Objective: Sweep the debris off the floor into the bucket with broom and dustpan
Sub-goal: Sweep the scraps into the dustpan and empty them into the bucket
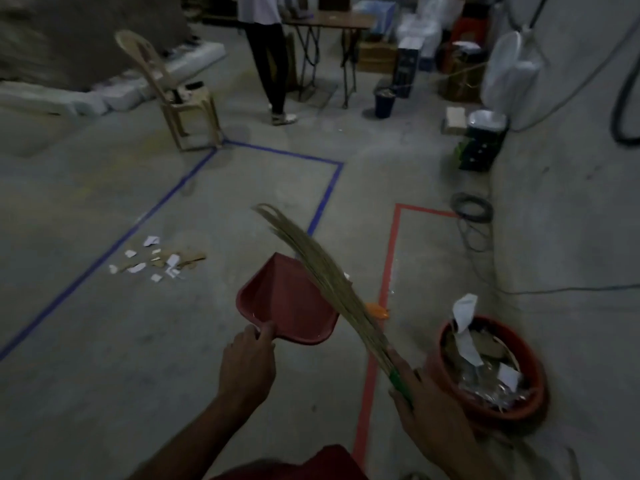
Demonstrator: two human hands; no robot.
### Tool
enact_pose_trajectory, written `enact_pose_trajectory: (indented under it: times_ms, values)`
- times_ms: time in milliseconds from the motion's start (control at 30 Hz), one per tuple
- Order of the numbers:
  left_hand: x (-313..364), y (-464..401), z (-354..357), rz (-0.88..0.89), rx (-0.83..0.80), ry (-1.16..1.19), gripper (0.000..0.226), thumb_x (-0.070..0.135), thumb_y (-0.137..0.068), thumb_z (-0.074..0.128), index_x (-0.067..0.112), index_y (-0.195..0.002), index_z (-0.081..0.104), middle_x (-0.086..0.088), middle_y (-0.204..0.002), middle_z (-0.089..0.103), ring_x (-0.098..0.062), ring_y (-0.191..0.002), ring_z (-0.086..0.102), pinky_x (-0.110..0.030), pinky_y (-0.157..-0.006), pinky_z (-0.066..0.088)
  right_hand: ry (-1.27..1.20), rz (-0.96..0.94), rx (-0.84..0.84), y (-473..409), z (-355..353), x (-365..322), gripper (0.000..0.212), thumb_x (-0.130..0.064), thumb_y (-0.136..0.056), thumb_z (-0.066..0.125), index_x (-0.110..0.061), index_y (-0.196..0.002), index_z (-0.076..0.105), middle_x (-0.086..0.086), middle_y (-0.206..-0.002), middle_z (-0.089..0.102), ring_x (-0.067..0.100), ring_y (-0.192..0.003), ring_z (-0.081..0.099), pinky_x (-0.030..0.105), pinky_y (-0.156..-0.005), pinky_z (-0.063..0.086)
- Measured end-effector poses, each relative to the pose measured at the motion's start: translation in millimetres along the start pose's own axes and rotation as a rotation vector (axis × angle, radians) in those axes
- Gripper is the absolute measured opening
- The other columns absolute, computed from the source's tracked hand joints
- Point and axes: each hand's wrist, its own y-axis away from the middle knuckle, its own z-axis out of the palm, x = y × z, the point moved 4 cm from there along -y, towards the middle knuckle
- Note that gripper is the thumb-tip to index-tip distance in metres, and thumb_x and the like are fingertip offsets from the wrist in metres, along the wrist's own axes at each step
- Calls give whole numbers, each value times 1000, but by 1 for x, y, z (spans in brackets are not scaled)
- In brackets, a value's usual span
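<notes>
Blue tape lines (104,252) mark a rectangle on the grey concrete floor (86,358) at the left side. Inside this rectangle, near its left line, lies a small pile of debris (157,261), white paper scraps mixed with brown cardboard bits. Farther back stands a beige plastic chair (173,95), just at the far corner of the blue tape.

Nearer to the camera, the left hand (247,368) holds the red plastic dustpan (289,303) by its handle, with the fingers curled around it and the thumb on top. The dustpan is held above the floor with its wide mouth pointing away, and it looks empty. Across its right side passes the straw-coloured grass broom (322,271), its tips pointing up and to the left. The right hand (433,410) grips the broom at the green handle end (398,382), fingers wrapped around it.

Orange-red tape (384,303) runs on the floor between the two hands. At the right of it stands the round reddish-brown bucket (450,389), just beside the right hand, already containing white paper pieces and cardboard. The debris pile is well apart from the bucket. In the background a person (266,57) stands near a dark table (332,22), and black cables (472,216) lie along the right wall.
</notes>
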Motion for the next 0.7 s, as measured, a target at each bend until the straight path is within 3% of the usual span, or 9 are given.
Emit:
enact_pose_trajectory:
  times_ms: [67, 133, 233, 300, 367, 500, 567, 633, 700]
  values:
    - [-38, 5, -7, -60, -6, 15, 28, 23, -90, 63, 28, -117, 56, -2, -86, 54, -27, -71, 56, -34, -58, 34, 15, -32, -34, -15, 11, -33, 77, -42, -100, 46, -57, -148, -12, -10, -92, 42, 8, -58, 48, 16, -47, 39]
    - [-73, 8, -13, -101, 24, 21, 29, 19, -87, 66, 26, -114, 58, -3, -82, 54, -27, -67, 55, -33, -55, 33, 2, -73, -35, -31, 24, -62, 80, -41, -99, 50, -58, -148, -11, -11, -94, 41, 7, -58, 46, 13, -45, 35]
    - [-122, 13, -21, -171, 67, 57, 28, 17, -87, 67, 23, -113, 59, -4, -81, 53, -27, -65, 54, -33, -54, 34, 14, -147, -63, -54, 49, -98, 76, -46, -98, 47, -55, -151, -6, -8, -102, 49, 13, -67, 57, 23, -54, 51]
    - [-151, 15, -24, -228, 101, 72, 31, 15, -86, 68, 22, -114, 58, -4, -80, 53, -27, -65, 54, -33, -54, 36, 21, -187, -82, -68, 64, -120, 73, -49, -97, 44, -53, -153, -3, -8, -108, 52, 14, -69, 58, 29, -56, 54]
    - [-175, 17, -24, -290, 130, 90, 37, 12, -83, 70, 20, -117, 59, -5, -79, 53, -26, -63, 53, -33, -52, 39, 75, -198, -119, -84, 74, -143, 76, -50, -95, 46, -53, -153, -3, -10, -101, 49, 13, -63, 56, 29, -53, 54]
    - [-210, 18, -23, -394, 152, 90, 39, 11, -81, 74, 18, -116, 61, -4, -75, 53, -24, -60, 51, -32, -50, 39, 116, -250, -162, -123, 80, -183, 86, -36, -84, 73, -39, -155, 25, -11, -80, 46, 13, -43, 45, 20, -33, 39]
    - [-225, 15, -21, -453, 158, 88, 41, 12, -80, 75, 18, -118, 62, -3, -75, 52, -23, -59, 51, -31, -49, 38, 142, -297, -141, -149, 85, -194, 85, -31, -81, 78, -33, -153, 34, -9, -77, 49, 12, -42, 45, 20, -33, 39]
    - [-240, 11, -20, -505, 163, 92, 42, 12, -80, 75, 18, -119, 63, -2, -74, 51, -22, -59, 50, -31, -49, 38, 139, -291, -196, -179, 92, -204, 80, -39, -88, 69, -39, -155, 25, -9, -82, 51, 11, -49, 50, 22, -39, 45]
    - [-256, 2, -21, -551, 180, 87, 41, 12, -80, 75, 20, -118, 64, -1, -75, 50, -22, -59, 51, -31, -50, 38, 118, -356, -189, -211, 103, -212, 74, -48, -97, 50, -51, -154, 2, -8, -92, 50, 11, -62, 56, 25, -52, 52]
